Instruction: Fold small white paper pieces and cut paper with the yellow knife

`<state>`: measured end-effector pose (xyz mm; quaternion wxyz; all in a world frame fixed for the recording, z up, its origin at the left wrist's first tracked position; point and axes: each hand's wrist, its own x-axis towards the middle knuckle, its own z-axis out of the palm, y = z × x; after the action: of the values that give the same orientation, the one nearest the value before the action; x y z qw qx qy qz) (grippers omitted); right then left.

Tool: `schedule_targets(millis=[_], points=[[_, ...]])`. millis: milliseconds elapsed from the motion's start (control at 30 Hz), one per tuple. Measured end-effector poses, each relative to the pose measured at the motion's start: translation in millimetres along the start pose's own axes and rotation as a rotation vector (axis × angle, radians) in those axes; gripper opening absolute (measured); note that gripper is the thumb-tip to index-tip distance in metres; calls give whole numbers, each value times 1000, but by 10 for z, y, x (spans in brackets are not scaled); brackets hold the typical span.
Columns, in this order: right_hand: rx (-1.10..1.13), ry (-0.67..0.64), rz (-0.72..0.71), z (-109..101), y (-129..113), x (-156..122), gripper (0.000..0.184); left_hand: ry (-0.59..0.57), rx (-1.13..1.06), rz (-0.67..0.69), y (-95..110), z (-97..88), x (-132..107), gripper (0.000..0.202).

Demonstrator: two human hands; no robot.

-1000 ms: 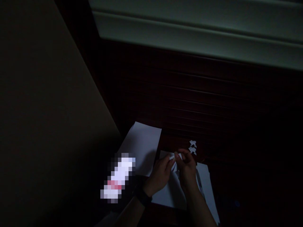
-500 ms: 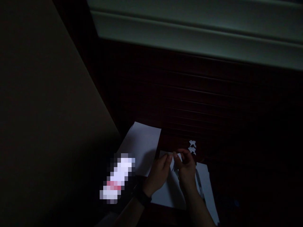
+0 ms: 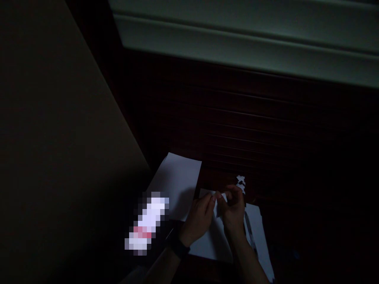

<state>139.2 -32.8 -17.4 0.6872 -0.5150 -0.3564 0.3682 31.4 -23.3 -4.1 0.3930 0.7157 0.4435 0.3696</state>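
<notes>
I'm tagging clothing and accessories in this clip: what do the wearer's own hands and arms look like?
The left hand and right hand are both ungloved. A dark band, perhaps a watch, circles the left wrist; the light is too dim to make out its details. The right wrist shows no band, and neither forearm shows a clear sleeve.

The left hand [image 3: 197,217] and right hand [image 3: 234,213] pinched a small paper [image 3: 217,208] above a white sheet [image 3: 212,241]; a pen [image 3: 249,225] lay rightward, white pieces [image 3: 241,184] beyond.
</notes>
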Motion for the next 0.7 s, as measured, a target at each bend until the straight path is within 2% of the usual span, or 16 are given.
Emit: schedule_targets(millis=[200,400,533,700], points=[[-1,-22,51,-8,-60,5,37,-4,-56,-10,6,-17,14,31],[68,-193,166,-10,-203,-14,35,64,-239,-105,-5,-108,32,31],[42,-238,180,-24,-116,-10,33,94,-272,-136,-6,-111,45,32],[-22,-217,132,-87,3,42,34,43,-170,-68,29,-147,69,33]])
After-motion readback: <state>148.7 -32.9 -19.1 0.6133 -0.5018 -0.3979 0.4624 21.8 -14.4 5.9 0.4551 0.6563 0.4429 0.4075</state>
